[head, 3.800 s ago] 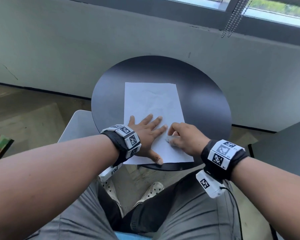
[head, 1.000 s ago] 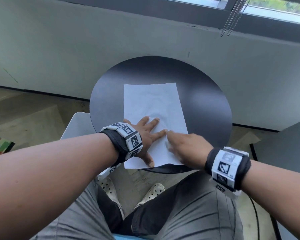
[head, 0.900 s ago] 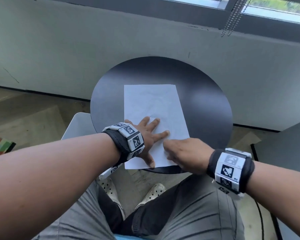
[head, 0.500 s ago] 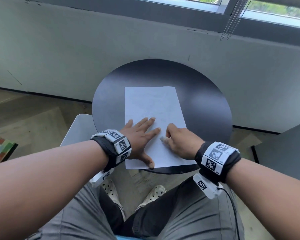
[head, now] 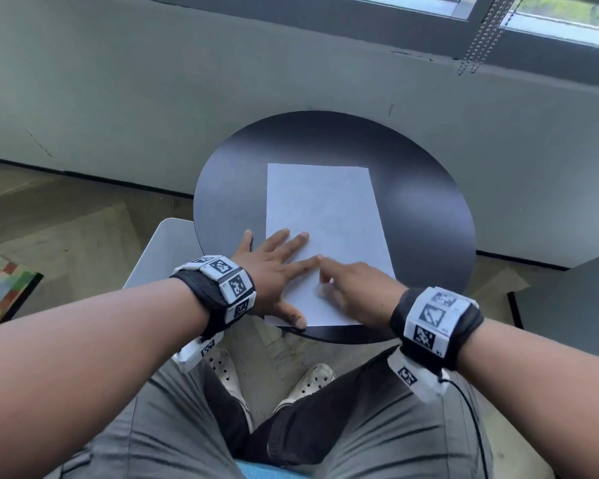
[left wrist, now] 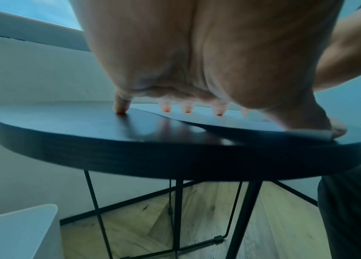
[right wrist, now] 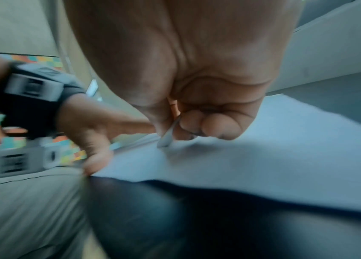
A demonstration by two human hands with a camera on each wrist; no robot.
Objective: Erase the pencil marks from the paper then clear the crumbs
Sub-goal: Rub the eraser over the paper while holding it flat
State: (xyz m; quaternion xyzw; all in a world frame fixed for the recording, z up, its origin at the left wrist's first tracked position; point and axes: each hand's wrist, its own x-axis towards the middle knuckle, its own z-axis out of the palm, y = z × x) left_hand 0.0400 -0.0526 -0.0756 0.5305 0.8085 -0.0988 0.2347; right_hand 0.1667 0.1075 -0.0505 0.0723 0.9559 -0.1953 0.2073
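- Two hands work on the paper [head: 325, 229], which lies on the round table [head: 426, 216].
- Left hand [head: 274, 267] lies flat with fingers spread, pinning the sheet against sliding.
- Right hand [head: 353, 292] pinches an eraser [right wrist: 168, 135], pressing it down to rub marks.

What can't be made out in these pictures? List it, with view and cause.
- Pale eraser pinched in the right hand: head view hides it under the knuckles; right wrist view blurs it.
- Pencil marks and crumbs on the white paper sheet: too faint and small in every view.
- Left hand fingertips: left wrist view's palm covers most.
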